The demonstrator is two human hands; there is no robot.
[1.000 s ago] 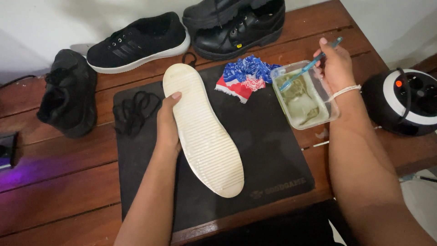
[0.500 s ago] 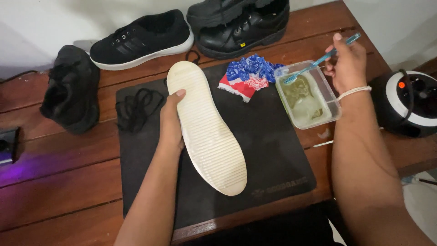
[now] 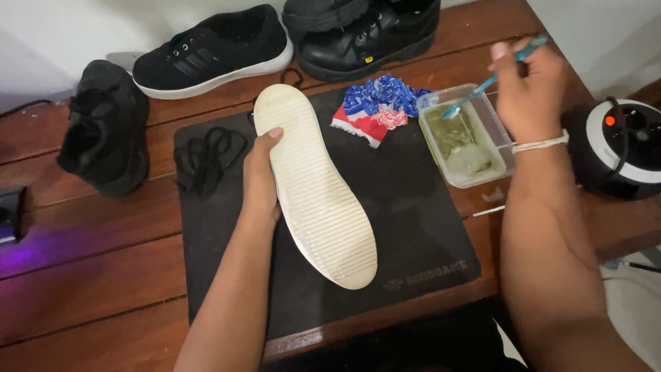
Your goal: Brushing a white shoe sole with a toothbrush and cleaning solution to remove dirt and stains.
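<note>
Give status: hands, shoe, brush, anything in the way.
Left hand holds shoe sole-up on mat. Right hand holds toothbrush, bristles over tub. Nothing between tub and sole.

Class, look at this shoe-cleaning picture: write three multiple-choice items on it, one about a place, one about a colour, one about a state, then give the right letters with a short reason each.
1. Where is the brush head of the toothbrush?
A. over the clear tub
B. on the sole
C. on the mat

2. What colour is the sole of the shoe in the left hand?
A. black
B. off-white
C. red

3. How does the held shoe lie?
A. upright on its sole
B. sole turned up
C. inside the tub

Key:
1 A, the right hand holds the bristles at the rim of the clear tub of greenish liquid.
2 B, the ribbed sole is pale cream against the black mat.
3 B, the whole tread faces the camera, with the left hand gripping its edge.
</note>
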